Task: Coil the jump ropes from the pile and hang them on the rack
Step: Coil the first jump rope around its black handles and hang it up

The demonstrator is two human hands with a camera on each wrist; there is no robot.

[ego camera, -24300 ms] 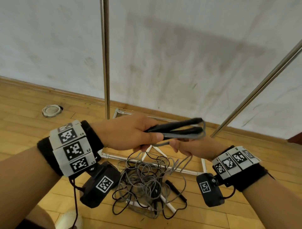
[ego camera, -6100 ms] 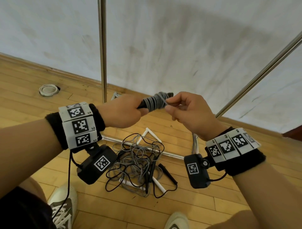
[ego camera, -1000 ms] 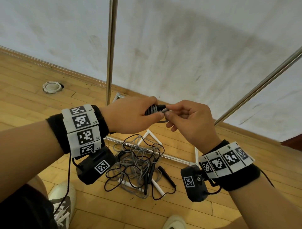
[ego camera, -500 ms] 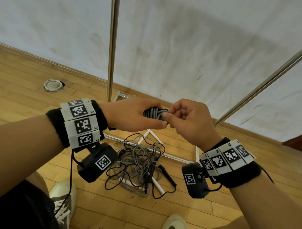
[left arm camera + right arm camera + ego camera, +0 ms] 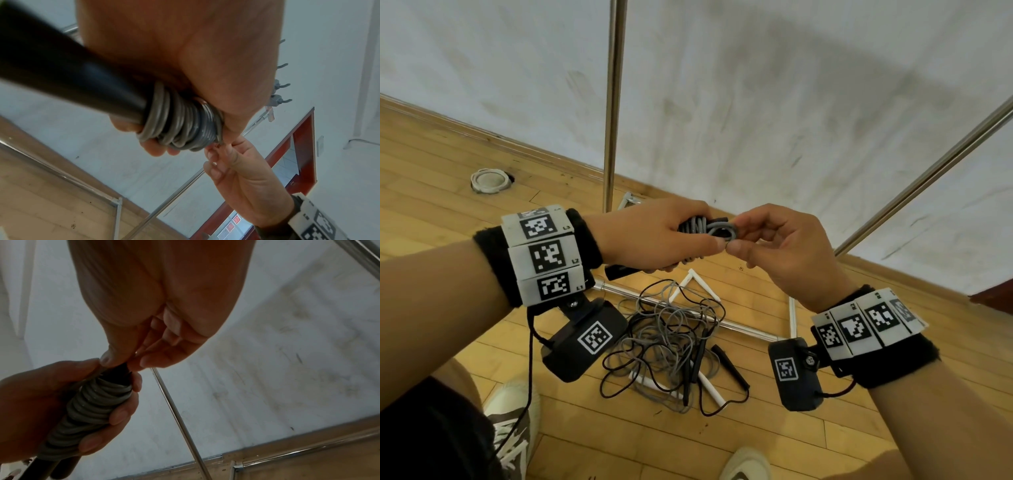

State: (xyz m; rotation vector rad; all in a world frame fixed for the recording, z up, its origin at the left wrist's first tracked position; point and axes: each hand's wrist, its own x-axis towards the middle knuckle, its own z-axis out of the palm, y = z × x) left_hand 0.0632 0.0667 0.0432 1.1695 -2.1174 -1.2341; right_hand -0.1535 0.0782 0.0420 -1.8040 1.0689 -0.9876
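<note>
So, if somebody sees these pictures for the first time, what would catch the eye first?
Probably the two hands at the centre: the left hand grips a grey jump rope wound tightly around its black handles, and the right hand pinches its last loop. Below them, a tangled pile of ropes lies on the wooden floor, between the rack's metal poles.

Head view looks down; wrist views look up, close, sharing the coiled rope (image 5: 703,228).
</note>
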